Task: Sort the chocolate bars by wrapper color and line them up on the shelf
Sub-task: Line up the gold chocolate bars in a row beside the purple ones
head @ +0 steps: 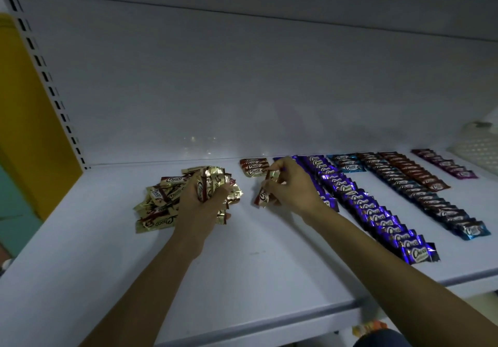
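Left hand (204, 201) grips a bunch of gold bars (206, 185) over the loose pile (156, 206), evidently as ready stock. Right hand (292, 185) pinches one bar (262, 197) just before the short gold row (253, 170), probably to extend it beside the purple row (377, 212) on the shelf (242, 266).

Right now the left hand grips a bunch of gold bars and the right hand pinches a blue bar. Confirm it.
Wrong: the head view shows the right hand pinching a gold bar, not a blue one. The left hand does grip a bunch of gold bars.
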